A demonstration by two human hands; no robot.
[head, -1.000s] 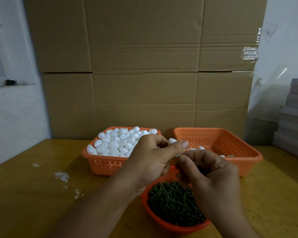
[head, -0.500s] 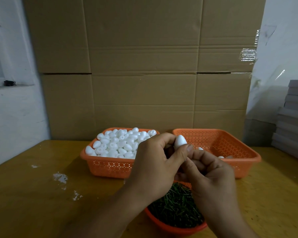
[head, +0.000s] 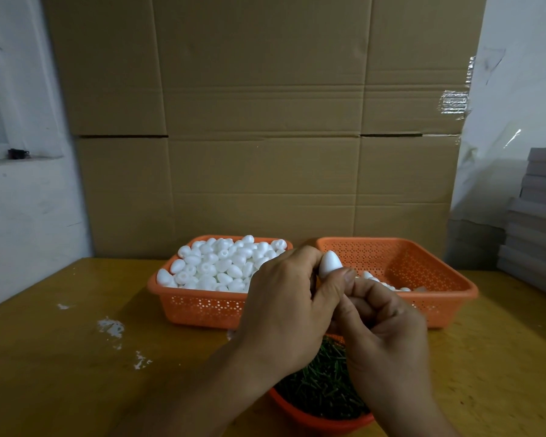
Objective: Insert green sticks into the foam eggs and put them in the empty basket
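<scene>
My left hand (head: 284,307) pinches a white foam egg (head: 329,263) between thumb and fingers, its pointed end up. My right hand (head: 385,339) sits right beneath the egg with fingers curled; any stick it holds is hidden. Below both hands a round orange bowl (head: 300,411) holds a heap of green sticks (head: 322,389). Behind on the left, an orange basket (head: 199,305) is piled with foam eggs (head: 221,263). The orange basket on the right (head: 448,279) holds several eggs near its front left.
A wall of cardboard boxes (head: 265,121) stands close behind the baskets. Grey flat stacks (head: 539,222) rise at the right edge. The wooden table (head: 60,373) has white paint flecks on its left part.
The egg in my left hand has turned upright and risen a little. My right hand has closed in under it. The view has shifted slightly.
</scene>
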